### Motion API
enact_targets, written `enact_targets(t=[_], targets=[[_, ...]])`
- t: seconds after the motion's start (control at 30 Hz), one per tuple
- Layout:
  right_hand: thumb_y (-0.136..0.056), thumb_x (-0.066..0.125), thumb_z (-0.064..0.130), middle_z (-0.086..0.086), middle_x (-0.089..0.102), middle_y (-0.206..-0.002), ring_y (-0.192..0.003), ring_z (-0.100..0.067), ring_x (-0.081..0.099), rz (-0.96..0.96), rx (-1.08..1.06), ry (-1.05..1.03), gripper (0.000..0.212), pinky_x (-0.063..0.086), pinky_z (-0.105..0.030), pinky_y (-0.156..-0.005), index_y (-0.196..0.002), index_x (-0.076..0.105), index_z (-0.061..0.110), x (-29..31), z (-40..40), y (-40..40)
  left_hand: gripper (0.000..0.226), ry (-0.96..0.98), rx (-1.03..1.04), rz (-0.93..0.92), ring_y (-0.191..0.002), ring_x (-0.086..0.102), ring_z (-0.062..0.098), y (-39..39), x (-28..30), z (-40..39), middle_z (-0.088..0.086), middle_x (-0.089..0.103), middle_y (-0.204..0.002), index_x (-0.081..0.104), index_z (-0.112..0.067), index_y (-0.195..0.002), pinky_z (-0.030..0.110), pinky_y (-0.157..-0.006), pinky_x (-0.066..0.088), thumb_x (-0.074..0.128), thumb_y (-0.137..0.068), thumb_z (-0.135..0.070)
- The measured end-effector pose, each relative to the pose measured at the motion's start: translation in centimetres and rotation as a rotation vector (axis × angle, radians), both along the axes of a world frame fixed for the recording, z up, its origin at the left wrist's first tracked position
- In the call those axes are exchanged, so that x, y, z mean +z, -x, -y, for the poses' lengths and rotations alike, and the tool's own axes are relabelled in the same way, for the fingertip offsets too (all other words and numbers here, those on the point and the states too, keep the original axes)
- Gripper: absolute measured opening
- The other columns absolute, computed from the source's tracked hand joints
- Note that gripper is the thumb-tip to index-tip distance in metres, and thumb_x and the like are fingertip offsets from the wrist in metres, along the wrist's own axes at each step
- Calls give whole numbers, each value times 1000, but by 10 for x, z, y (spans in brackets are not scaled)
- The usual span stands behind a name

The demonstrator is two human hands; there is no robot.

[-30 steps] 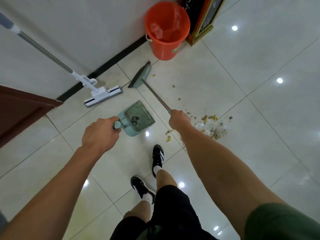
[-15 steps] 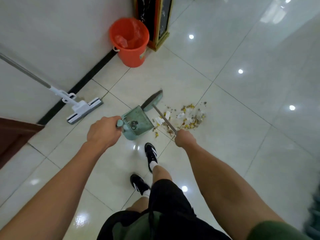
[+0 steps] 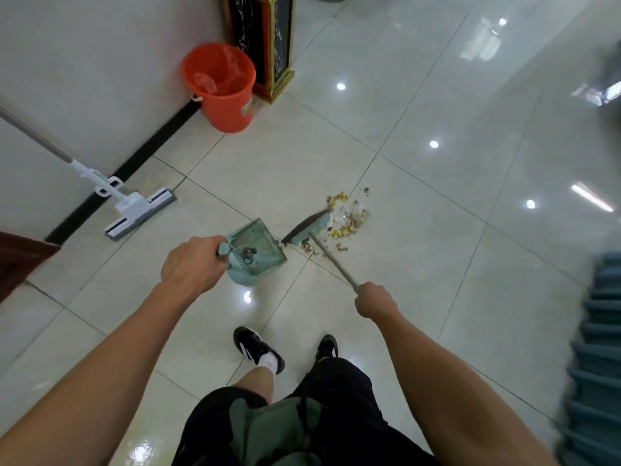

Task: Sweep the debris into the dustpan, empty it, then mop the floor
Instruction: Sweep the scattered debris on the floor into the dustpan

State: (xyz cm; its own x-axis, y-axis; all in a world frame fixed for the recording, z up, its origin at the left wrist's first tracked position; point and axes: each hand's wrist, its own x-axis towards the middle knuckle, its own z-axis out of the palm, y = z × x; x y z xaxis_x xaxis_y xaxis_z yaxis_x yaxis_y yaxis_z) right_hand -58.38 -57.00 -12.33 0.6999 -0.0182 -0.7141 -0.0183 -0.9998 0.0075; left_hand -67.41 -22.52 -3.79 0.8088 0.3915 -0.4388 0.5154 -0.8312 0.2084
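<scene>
The left hand [image 3: 193, 264] is curled round the handle of the dustpan [image 3: 257, 252], holding the pan low with its open mouth turned right, towards the broom [image 3: 311, 227], so that anything pushed left has somewhere to land. The right hand [image 3: 374, 299] is closed round the near end of the broom's thin shaft, which slopes away and left to the head. The head sits just right of the pan's lip, between the pan and the debris [image 3: 349, 213]; it looks to rest on the floor, though the wide lens makes contact hard to judge. Most of the debris lies right of and beyond the head, with a few crumbs near the shaft, so the broom would have to get behind the pile to draw it in. Sweeping is barely begun. The bucket [image 3: 220, 85] waits far left by the wall, and the mop [image 3: 137, 210] leans at the left wall.
</scene>
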Motion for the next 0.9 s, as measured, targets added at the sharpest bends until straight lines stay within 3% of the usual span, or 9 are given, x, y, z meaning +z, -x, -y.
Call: enact_targets(t=[0.2, 0.43, 0.77, 0.9], targets=[[-90, 46, 14, -2, 57, -91, -77, -22, 58, 44, 55, -121, 41, 48, -30, -65, -127, 61, 25, 9, 62, 4, 14, -31, 42, -27, -73, 61, 30, 17, 4, 49, 2, 65, -84, 63, -35, -91, 34, -63, 49, 58, -91, -22], [-86, 44, 13, -6, 62, -98, -80, -25, 57, 67, 204, -180, 47, 48, -32, -70, -129, 60, 23, 11, 93, -4, 19, -104, 103, -70, -71, 62, 27, 52, 6, 94, 0, 65, -82, 65, -37, -95, 35, -64, 54, 56, -90, -21], [-87, 46, 14, -2, 54, -91, -77, -25, 56, 22, 397, -196, 42, 45, -32, -67, -127, 60, 20, 2, 29, -23, 12, -89, 280, -82, -81, 65, 34, 93, -2, 88, 4, 69, -91, 66, -36, -94, 34, -68, 50, 58, -89, -29], [-89, 48, 15, -5, 62, -101, -83, -25, 59, 2, 452, -193, 39, 46, -31, -69, -126, 60, 18, -8, -8, -36, 12, -86, 340, -123, -80, 64, 33, 94, -12, 70, 4, 67, -90, 65, -36, -95, 34, -67, 48, 57, -90, -28]])
